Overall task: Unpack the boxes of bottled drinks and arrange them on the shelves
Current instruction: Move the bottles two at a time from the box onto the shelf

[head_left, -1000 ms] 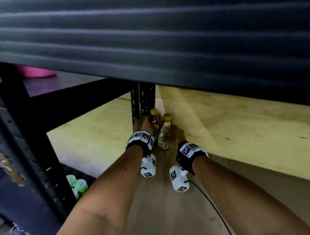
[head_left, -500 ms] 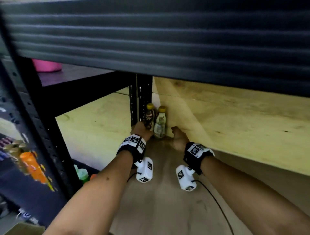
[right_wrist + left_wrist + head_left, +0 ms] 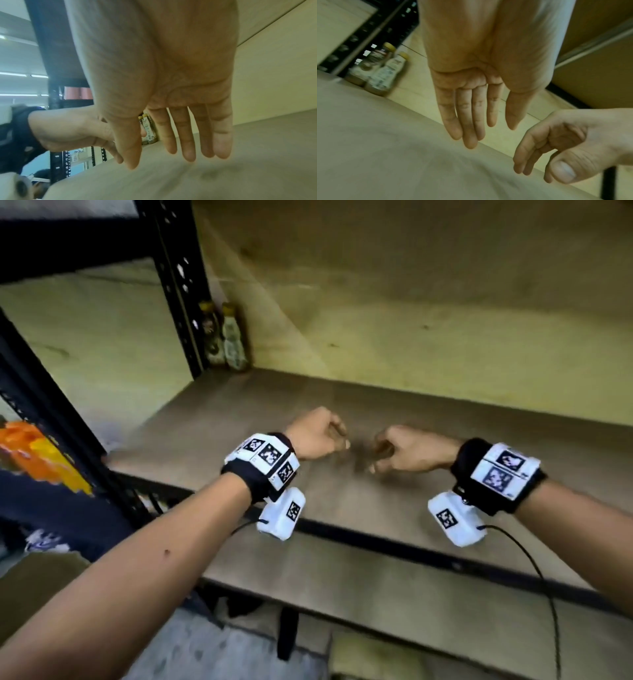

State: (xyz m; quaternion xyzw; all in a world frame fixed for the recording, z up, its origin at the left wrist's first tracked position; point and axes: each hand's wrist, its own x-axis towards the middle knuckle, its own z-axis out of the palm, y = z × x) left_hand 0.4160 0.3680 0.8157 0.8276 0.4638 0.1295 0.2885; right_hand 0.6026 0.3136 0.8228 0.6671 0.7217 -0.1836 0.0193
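A wide wooden shelf board (image 3: 394, 412) fills most of the head view, with a pale plywood back wall (image 3: 411, 302) behind it and a black perforated metal upright (image 3: 178, 278) at its left rear corner. The board is mostly bare. Below it I can see the edge of a lower shelf (image 3: 394, 583), and off to the left a blur of orange packaging (image 3: 41, 457) on a neighbouring rack.

Two small bottles with yellow caps stand upright in the far left corner of the shelf, touching each other: the dark bottle (image 3: 209, 335) hard against the upright, the pale bottle (image 3: 233, 338) just beside it on the right. As far as I can judge, the task has barely started: these two are placed, and the rest of the board is waiting. No box of drinks is in view, so I cannot say how many bottles remain.

Both my forearms reach in from the bottom of the view, each wearing a black wrist strap with a white marker block. My left hand (image 3: 315, 436) and my right hand (image 3: 407, 448) hover low over the middle of the board, near each other and well apart from the bottles. Neither grip holds anything. The wrist views show the fingers (image 3: 467, 121) of the left hand hanging nearly straight and relaxed, and those of the right hand (image 3: 188, 135) the same, loosely spread.
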